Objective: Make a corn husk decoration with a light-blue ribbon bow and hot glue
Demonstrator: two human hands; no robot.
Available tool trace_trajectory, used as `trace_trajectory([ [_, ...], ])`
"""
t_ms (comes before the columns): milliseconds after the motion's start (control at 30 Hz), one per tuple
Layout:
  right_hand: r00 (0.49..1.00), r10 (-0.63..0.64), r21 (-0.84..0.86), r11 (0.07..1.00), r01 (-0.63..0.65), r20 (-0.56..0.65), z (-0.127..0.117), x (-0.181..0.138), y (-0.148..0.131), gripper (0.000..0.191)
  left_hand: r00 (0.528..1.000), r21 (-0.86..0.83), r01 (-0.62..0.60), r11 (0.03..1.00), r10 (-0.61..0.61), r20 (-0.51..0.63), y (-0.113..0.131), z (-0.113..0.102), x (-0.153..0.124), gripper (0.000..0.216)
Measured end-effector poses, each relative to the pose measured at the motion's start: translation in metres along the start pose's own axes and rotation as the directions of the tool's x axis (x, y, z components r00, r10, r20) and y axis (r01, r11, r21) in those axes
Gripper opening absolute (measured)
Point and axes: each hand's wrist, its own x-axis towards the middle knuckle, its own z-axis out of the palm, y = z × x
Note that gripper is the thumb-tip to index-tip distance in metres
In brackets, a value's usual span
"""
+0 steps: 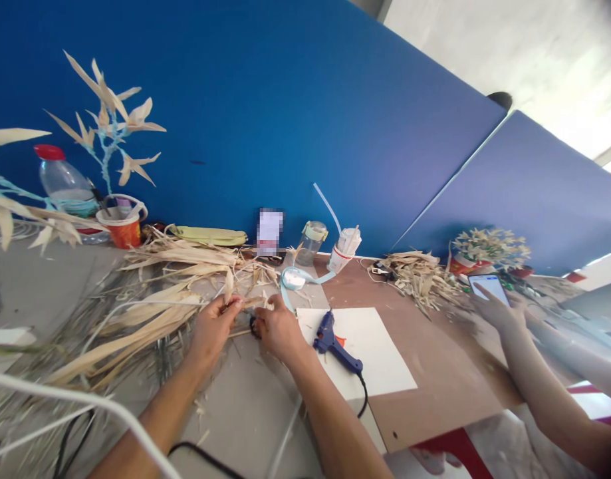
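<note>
Two hands meet near the middle of the table. The left hand (213, 327) pinches one end of a single husk strip (250, 304), and the right hand (279, 329) has its fingers closed on the other end. A small dark object between them is too hidden to identify.

Just right of them, one blue glue gun (335, 344) lies on one white sheet of paper (379, 352). One pale blue ribbon roll (292, 278) sits beyond.

There are two husk heaps, a large one on the left (155, 293) and a smaller one far right (422, 276). At the right, another person's hand (499, 313) holds one phone (488, 286).
</note>
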Motion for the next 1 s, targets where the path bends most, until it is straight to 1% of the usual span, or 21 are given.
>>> trace_trajectory([
  [100, 0.993, -0.002, 0.082, 0.997, 0.011, -0.114, 0.001, 0.001, 0.001, 0.020, 0.997, 0.086, -0.080, 0.993, 0.081, -0.009, 0.000, -0.001, -0.001, 0.022],
  [133, 0.987, 0.004, 0.141, 0.990, 0.019, -0.160, 0.001, 0.002, 0.000, 0.018, 0.995, 0.103, -0.098, 0.990, 0.101, -0.022, 0.000, -0.001, -0.001, 0.020],
  [200, 0.977, 0.039, 0.335, 0.942, 0.035, -0.212, 0.003, 0.003, -0.001, 0.013, 0.991, 0.119, -0.118, 0.986, 0.125, -0.047, 0.002, -0.001, -0.002, 0.017],
  [233, 0.975, 0.065, 0.457, 0.889, 0.041, -0.215, 0.004, 0.004, -0.002, 0.012, 0.990, 0.119, -0.125, 0.985, 0.132, -0.052, 0.003, 0.000, -0.003, 0.016],
  [300, 0.971, 0.119, 0.665, 0.745, 0.051, -0.208, 0.008, 0.005, -0.006, 0.013, 0.989, 0.106, -0.133, 0.985, 0.139, -0.048, 0.005, 0.003, -0.006, 0.014],
  [400, 0.952, 0.227, 0.828, 0.559, 0.044, -0.204, 0.015, 0.006, -0.010, 0.012, 0.993, 0.057, -0.118, 0.991, 0.118, 0.001, 0.006, 0.008, -0.011, 0.016],
  [467, 0.937, 0.297, 0.882, 0.470, 0.021, -0.181, 0.017, 0.007, -0.010, 0.012, 0.995, -0.017, -0.082, 0.996, 0.083, 0.060, 0.007, 0.011, -0.014, 0.021],
  [533, 0.920, 0.361, 0.916, 0.401, -0.005, -0.153, 0.017, 0.009, -0.007, 0.015, 0.994, -0.130, -0.029, 0.991, 0.043, 0.105, 0.010, 0.014, -0.016, 0.027],
  [633, 0.895, 0.430, 0.936, 0.350, -0.042, -0.121, 0.013, 0.010, -0.002, 0.018, 0.992, -0.321, 0.055, 0.945, -0.015, 0.126, 0.014, 0.015, -0.018, 0.031],
  [700, 0.890, 0.443, 0.940, 0.337, -0.055, -0.106, 0.010, 0.010, -0.001, 0.019, 0.991, -0.409, 0.101, 0.907, -0.054, 0.126, 0.016, 0.015, -0.017, 0.029],
  [800, 0.898, 0.430, 0.946, 0.321, -0.054, -0.094, 0.007, 0.009, -0.003, 0.020, 0.983, -0.456, 0.166, 0.874, -0.112, 0.143, 0.017, 0.013, -0.017, 0.024],
  [933, 0.904, 0.421, 0.960, 0.276, -0.047, -0.077, 0.004, 0.008, -0.006, 0.019, 0.951, -0.436, 0.264, 0.861, -0.158, 0.264, 0.018, 0.012, -0.019, 0.026],
  [1000, 0.906, 0.416, 0.963, 0.268, -0.042, -0.076, 0.003, 0.008, -0.007, 0.019, 0.938, -0.436, 0.290, 0.852, -0.161, 0.308, 0.019, 0.012, -0.020, 0.026],
])
